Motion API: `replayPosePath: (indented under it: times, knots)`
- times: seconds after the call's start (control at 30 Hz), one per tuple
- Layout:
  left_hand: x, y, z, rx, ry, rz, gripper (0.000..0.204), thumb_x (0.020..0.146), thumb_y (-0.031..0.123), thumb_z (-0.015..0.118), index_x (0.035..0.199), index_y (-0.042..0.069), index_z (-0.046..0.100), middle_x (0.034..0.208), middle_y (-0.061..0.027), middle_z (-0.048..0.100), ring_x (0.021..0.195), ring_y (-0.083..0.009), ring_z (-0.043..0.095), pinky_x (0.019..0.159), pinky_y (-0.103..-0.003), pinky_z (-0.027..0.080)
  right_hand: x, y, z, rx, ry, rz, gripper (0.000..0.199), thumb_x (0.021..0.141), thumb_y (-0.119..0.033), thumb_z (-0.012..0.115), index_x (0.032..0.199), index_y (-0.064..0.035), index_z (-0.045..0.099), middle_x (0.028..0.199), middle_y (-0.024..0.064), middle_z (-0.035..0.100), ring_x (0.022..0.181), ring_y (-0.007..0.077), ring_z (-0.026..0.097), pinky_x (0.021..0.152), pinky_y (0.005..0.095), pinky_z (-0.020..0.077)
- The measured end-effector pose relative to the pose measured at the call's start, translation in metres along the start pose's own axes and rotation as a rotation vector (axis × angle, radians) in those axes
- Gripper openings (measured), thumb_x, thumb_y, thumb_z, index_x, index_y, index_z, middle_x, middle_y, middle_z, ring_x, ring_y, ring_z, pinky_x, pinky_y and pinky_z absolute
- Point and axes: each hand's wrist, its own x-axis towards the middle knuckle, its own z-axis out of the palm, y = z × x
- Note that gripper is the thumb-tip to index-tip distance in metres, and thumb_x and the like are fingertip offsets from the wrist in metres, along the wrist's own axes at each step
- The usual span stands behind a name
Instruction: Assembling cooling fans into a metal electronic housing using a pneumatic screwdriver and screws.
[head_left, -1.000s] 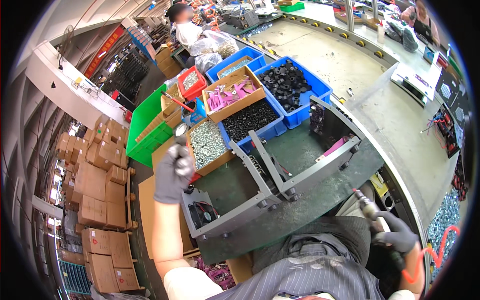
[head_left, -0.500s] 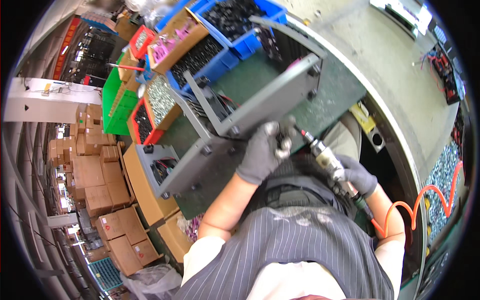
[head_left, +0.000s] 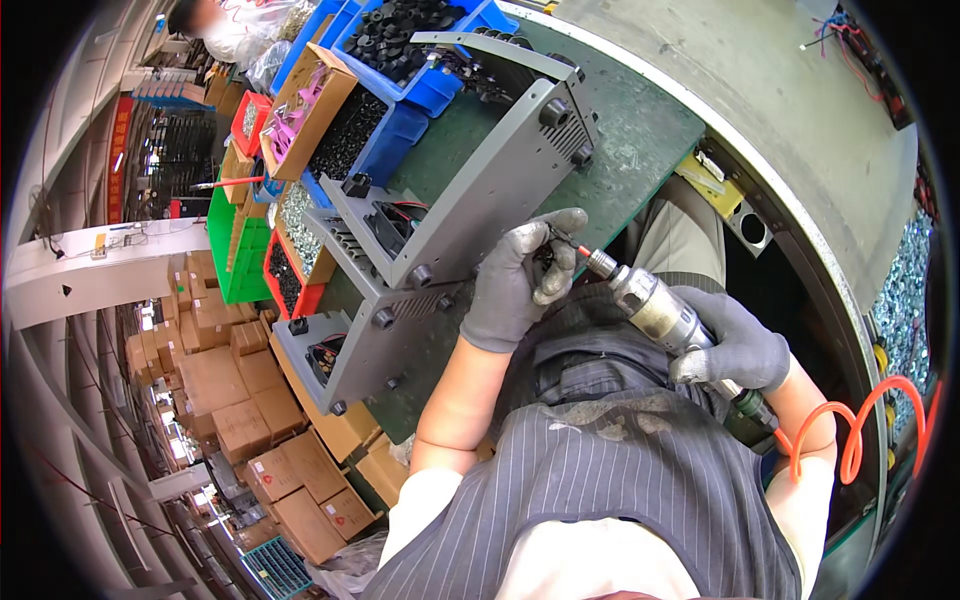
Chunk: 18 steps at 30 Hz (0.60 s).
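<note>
My right hand (head_left: 735,345), gloved in grey, is wrapped around a pneumatic screwdriver (head_left: 655,308) with a metal body and a red coiled hose at its rear. The driver's bit points up and left to the fingertips of my gloved left hand (head_left: 512,285). Those fingers are curled around small dark pieces that look like screws; their exact kind is too small to tell. Beyond my left hand, a grey metal casing (head_left: 470,200) with black round feet stands on the green bench top (head_left: 635,140). A second grey casing (head_left: 362,350) adjoins it on the left.
Blue bins (head_left: 395,135) of black parts stand at the far side, beside a cardboard box (head_left: 335,85) with pink pieces. Red trays (head_left: 283,268) and a green bin (head_left: 225,225) lie left. Stacked cartons (head_left: 290,480) fill the left background. An orange-red air hose (head_left: 850,460) coils at right.
The driver's bit has come up to my left fingertips, where a gap showed before. My left hand has turned with its fingers more upright. The whole view has shifted somewhat.
</note>
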Motion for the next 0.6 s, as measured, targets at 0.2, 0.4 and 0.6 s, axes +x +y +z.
replayPosePath:
  times: [0.2, 0.4, 0.6]
  knots:
    - [-0.002, 0.007, -0.001, 0.101, -0.012, -0.03, 0.039, 0.09, 0.021, 0.043, 0.112, -0.007, 0.057, 0.072, -0.0068, 0.063, 0.045, -0.0088, 0.044, 0.041, -0.021, 0.034, 0.0, 0.006, 0.001, -0.038, 0.008, -0.09, 0.074, 0.067, -0.03, 0.08, 0.124, 0.0037, 0.048, 0.098, 0.0095, 0.059, 0.088, 0.0153, 0.054, 0.081, 0.0301, 0.0444]
    - [-0.001, 0.015, 0.009, 0.363, 0.042, -0.032, 0.038, 0.091, 0.019, 0.039, 0.109, -0.006, 0.06, 0.072, -0.0045, 0.062, 0.046, -0.0053, 0.043, 0.043, -0.018, 0.034, -0.002, 0.006, -0.001, -0.092, 0.026, -0.065, 0.073, 0.068, -0.03, 0.08, 0.124, 0.0028, 0.048, 0.095, 0.0098, 0.06, 0.087, 0.0159, 0.055, 0.08, 0.0311, 0.0451]
    - [0.003, 0.016, 0.009, 0.379, 0.056, -0.03, 0.037, 0.091, 0.02, 0.04, 0.106, -0.006, 0.062, 0.069, -0.0034, 0.06, 0.046, -0.0044, 0.042, 0.043, -0.018, 0.033, -0.001, 0.003, -0.003, -0.093, -0.002, -0.036, 0.07, 0.069, -0.029, 0.078, 0.124, 0.0031, 0.048, 0.095, 0.009, 0.06, 0.083, 0.0165, 0.056, 0.078, 0.0313, 0.0457]
